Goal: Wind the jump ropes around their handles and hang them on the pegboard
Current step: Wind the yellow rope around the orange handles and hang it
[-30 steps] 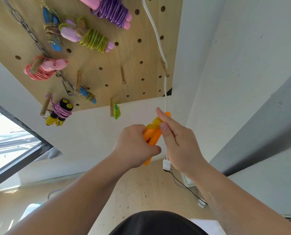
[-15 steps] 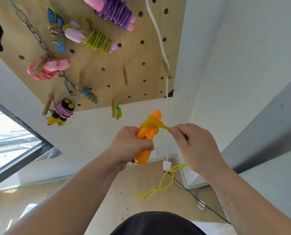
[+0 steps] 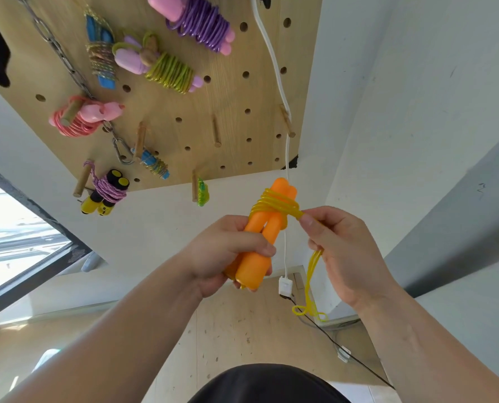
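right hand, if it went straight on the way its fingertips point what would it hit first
Probably the yellow rope coils wound on the orange handles held by the left hand; the right hand pinches that rope beside them.

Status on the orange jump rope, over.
Left hand grips orange handles. Right hand pinches yellow rope, few coils wound near handle tops, loose tail dangling. White cable hangs just behind the handles; bare peg free on pegboard.

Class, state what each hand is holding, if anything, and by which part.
The left hand grips the two orange handles around their lower half. The right hand pinches the yellow rope just beside the wound coils.
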`<act>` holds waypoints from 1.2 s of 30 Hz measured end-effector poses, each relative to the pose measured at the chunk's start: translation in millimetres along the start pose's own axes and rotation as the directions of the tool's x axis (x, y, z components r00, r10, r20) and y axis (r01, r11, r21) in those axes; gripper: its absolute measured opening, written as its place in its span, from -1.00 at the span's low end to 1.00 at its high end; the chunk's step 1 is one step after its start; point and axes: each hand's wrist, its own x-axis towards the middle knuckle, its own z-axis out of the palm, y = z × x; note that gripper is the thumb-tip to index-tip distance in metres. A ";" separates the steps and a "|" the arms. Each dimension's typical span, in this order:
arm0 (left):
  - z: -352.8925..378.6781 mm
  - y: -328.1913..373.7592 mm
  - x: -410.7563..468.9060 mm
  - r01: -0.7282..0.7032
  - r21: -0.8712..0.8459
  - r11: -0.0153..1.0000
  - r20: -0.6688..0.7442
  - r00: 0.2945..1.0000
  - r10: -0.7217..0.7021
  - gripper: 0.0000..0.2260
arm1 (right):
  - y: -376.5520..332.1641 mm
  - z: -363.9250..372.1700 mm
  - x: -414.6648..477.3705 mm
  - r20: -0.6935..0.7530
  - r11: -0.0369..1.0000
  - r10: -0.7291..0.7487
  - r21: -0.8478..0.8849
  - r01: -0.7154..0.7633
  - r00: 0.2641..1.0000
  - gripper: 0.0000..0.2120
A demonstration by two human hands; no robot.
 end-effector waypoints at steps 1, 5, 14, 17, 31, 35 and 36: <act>1.0 1.0 -1.4 0.008 -0.056 0.998 0.081 0.997 -0.004 -0.53 | 0.7 -1.9 1.5 0.071 0.988 0.046 0.147 -0.056 0.996 -0.76; -1.8 -2.0 0.9 0.066 -0.200 0.978 0.360 0.933 0.011 -0.79 | 1.5 -7.6 7.5 0.392 0.932 0.058 0.308 -0.190 0.918 -0.27; -5.0 -6.2 8.1 0.135 -0.167 0.977 0.358 0.931 -0.068 -0.70 | 8.9 12.6 9.7 0.224 0.990 -0.072 0.137 0.041 0.972 -0.69; 6.7 -0.9 8.1 0.036 0.162 0.986 0.074 0.996 -0.048 -0.57 | 8.8 17.9 6.3 0.129 0.989 -0.117 0.110 0.103 0.985 -0.77; 3.0 -3.2 -2.6 -0.127 -0.038 0.991 -0.097 0.988 0.123 -0.60 | -5.1 7.2 10.6 0.204 0.993 -0.116 0.058 0.106 0.972 -0.75; -6.0 -6.4 -5.8 0.057 -0.278 0.959 0.349 0.936 0.045 -0.55 | -17.8 -4.2 12.8 0.388 0.982 -0.144 -0.057 0.179 0.911 -0.78; -6.7 -9.0 -4.3 0.113 -0.315 0.942 0.443 0.895 0.041 -0.54 | -20.6 -5.5 12.3 0.417 0.978 -0.157 -0.061 0.200 0.895 -0.79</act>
